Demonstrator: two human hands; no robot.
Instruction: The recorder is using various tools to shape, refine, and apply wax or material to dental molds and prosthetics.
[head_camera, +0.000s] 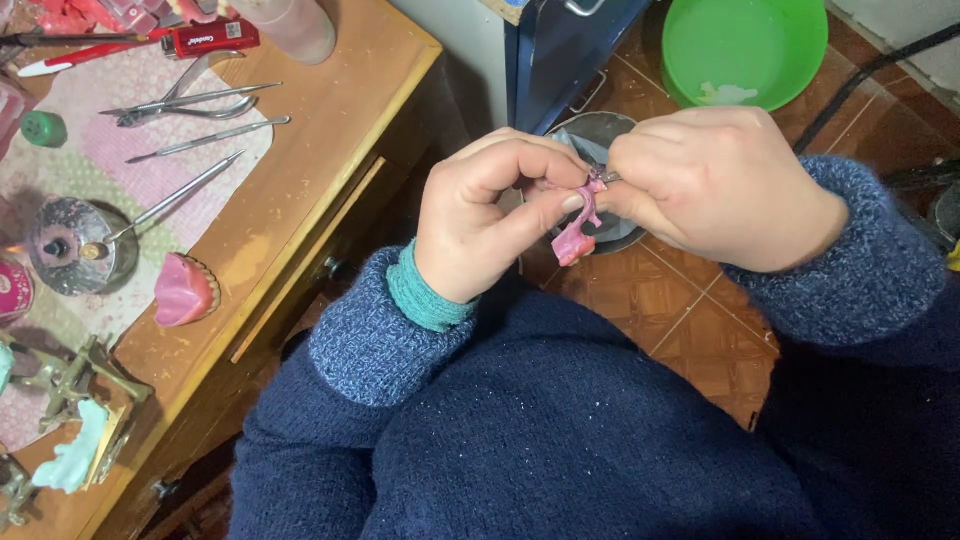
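Both hands are gripping: the left hand (490, 215) is pinching a pink wax denture piece (577, 235) over the lap, off the wooden surface (330, 140); the right hand (715, 185) is grasping a slender metal instrument (607, 178) at its top. Excess pressure is risking a slip into the fingers or snapped wax. Open room is lying below, above the tiled floor (680, 310).

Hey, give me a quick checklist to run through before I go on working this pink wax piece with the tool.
1. Left hand pinching the pink wax piece: ok.
2. Right hand gripping the thin metal tool: ok.
3. Tool tip meeting the wax: cannot tell, fingers hide it.
4. Metal bowl below the hands to catch scraps: ok.
5. Spare instruments lying on the wooden table: ok.
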